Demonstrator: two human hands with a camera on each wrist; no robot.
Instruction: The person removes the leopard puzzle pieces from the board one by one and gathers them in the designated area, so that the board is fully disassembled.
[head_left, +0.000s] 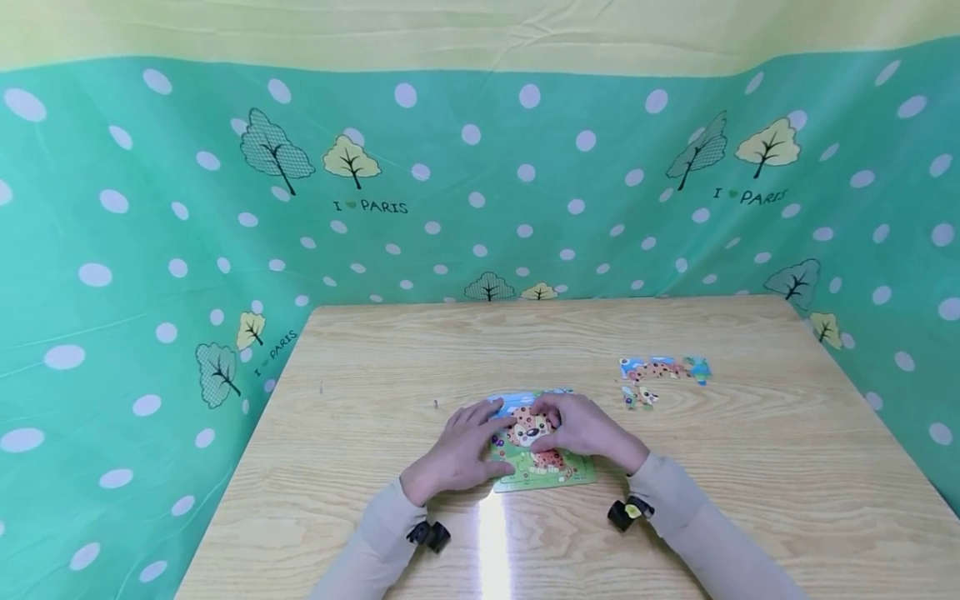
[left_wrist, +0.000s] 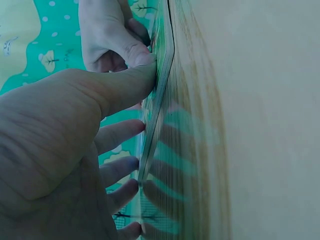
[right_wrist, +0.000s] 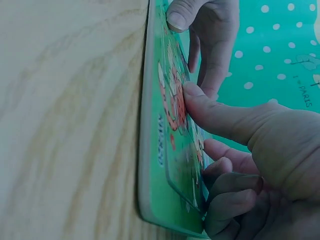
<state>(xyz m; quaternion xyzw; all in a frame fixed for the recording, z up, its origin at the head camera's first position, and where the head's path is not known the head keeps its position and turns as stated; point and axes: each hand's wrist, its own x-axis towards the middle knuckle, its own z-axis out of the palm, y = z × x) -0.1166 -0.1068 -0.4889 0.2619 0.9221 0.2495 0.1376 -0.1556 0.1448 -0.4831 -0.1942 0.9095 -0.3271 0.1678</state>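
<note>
A jigsaw puzzle board (head_left: 581,473) with a spotted leopard cub picture and a green border lies on the table in front of me. My left hand (head_left: 467,450) spreads over its left side, thumb on the near edge and fingertips along the far left edge. Over the right half of the picture, my right hand (head_left: 581,429) bends thumb and index finger around a puzzle piece (head_left: 551,419) by the cub's face. In the right wrist view, the right thumb (right_wrist: 197,100) presses on the picture surface, and the other fingers curl beside the board's rim.
Loose puzzle pieces (head_left: 656,369) lie to the right of the board, several in a row, with more pieces (head_left: 640,397) just nearer. The wooden table (head_left: 360,367) ends at a green dotted curtain (head_left: 450,225) behind and at both sides.
</note>
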